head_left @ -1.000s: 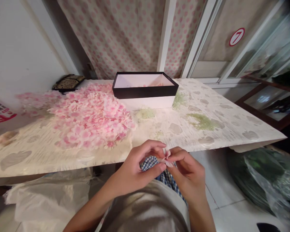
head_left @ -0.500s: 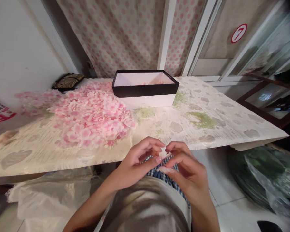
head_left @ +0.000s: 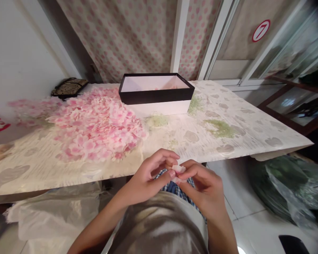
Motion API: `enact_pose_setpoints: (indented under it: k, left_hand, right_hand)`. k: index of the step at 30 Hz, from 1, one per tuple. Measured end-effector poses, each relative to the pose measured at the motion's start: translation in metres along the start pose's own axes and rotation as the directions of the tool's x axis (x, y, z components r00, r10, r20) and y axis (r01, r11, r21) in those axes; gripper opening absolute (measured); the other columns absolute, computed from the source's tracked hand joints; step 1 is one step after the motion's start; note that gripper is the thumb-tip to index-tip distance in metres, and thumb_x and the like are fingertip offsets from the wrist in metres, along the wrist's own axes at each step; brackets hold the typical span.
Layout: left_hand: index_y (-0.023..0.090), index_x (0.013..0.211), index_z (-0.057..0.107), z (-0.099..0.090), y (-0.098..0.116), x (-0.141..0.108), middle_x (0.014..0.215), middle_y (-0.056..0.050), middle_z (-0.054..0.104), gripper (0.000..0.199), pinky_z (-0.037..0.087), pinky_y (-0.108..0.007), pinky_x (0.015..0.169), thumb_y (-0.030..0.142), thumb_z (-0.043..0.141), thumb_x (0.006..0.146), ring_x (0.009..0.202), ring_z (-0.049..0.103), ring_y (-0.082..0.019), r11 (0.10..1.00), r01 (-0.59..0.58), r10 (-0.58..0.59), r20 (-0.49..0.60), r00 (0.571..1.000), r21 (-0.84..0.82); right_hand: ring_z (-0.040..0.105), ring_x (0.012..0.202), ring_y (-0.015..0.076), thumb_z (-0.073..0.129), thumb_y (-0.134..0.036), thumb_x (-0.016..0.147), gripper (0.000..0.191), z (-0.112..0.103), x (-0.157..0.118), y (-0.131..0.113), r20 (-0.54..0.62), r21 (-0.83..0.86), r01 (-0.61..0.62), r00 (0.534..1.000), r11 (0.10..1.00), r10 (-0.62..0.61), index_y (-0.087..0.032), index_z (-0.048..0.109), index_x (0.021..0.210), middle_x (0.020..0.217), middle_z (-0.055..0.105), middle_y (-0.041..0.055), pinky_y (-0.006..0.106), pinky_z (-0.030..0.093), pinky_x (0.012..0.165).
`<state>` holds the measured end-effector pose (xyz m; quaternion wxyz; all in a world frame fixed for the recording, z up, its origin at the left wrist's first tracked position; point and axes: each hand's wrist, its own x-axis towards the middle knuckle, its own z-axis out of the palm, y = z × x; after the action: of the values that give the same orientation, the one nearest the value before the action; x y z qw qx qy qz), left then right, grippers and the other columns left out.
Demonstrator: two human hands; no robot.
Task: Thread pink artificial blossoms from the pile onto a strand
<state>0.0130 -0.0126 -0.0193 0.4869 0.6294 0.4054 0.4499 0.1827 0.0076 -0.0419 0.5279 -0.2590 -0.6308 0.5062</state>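
Note:
Between my two hands, just in front of the table's near edge, is a small pale pink petal piece (head_left: 179,169). My left hand (head_left: 155,176) pinches it between thumb and fingers from the left. From the right, my right hand (head_left: 202,183) grips it with thumb and forefinger. A large heap of pink and white flowers (head_left: 98,127) lies on the table to the left. Behind my hands stands an open white box with a black rim (head_left: 157,97); a little pink shows inside it.
Green fluffy bits (head_left: 219,128) lie on the patterned tablecloth (head_left: 172,141), with more beside the box. A dark patterned pouch (head_left: 69,87) is at the back left. Clear plastic (head_left: 294,190) covers something green at right, and a whitish bag (head_left: 60,215) hangs below the table.
My right hand's thumb and forefinger have closed onto the petal piece, closer to my left fingertips. The view has shifted slightly.

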Motion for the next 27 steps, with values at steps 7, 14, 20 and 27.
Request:
enact_pose_setpoints:
  k: [7,14,20,27]
  left_hand:
    - [0.022,0.112,0.052,0.003,-0.002,0.001,0.095,-0.002,0.060,0.020,0.048,-0.023,0.080,0.020,0.055,0.093,0.088,0.060,-0.011,0.998,-0.050,0.051,-0.042,0.998,0.033]
    - [0.022,0.111,0.053,0.006,-0.004,-0.002,0.095,-0.004,0.061,0.027,0.050,-0.027,0.077,0.006,0.052,0.089,0.086,0.061,-0.014,0.874,-0.301,0.308,0.043,0.950,0.381]
    - [0.022,0.111,0.053,0.003,-0.004,-0.004,0.094,-0.004,0.061,0.024,0.051,-0.027,0.075,0.010,0.053,0.090,0.084,0.062,-0.014,0.894,-0.259,0.280,-0.007,0.960,0.366]
    - [0.018,0.090,0.061,-0.032,-0.007,0.031,0.078,-0.001,0.063,0.010,0.049,-0.024,0.062,0.020,0.052,0.091,0.068,0.062,-0.013,0.887,0.002,0.135,-0.262,0.956,0.462]
  right_hand:
    - [0.061,0.079,0.0150,0.065,-0.006,0.079,0.018,0.001,-0.003,0.007,-0.015,-0.039,-0.005,1.000,0.999,0.004,-0.023,0.062,0.077,0.080,0.063,-0.0010,0.029,0.048,0.071]
    - [0.057,0.075,0.0128,0.061,-0.011,0.081,0.014,0.003,-0.004,0.012,-0.058,0.034,-0.151,0.987,0.988,0.153,-0.024,0.057,0.085,0.079,0.058,-0.0029,0.025,0.046,0.068]
    - [0.059,0.073,0.0132,0.067,-0.018,0.081,0.008,-0.004,-0.004,0.017,0.007,0.044,-0.192,0.981,0.980,0.192,-0.022,0.060,0.078,0.077,0.061,-0.0013,0.025,0.048,0.066]
    - [0.063,0.076,0.0141,0.067,-0.017,0.082,0.008,-0.036,-0.005,0.029,-0.110,0.054,-0.130,0.985,0.990,0.135,-0.022,0.062,0.078,0.081,0.067,0.0009,0.027,0.051,0.066]
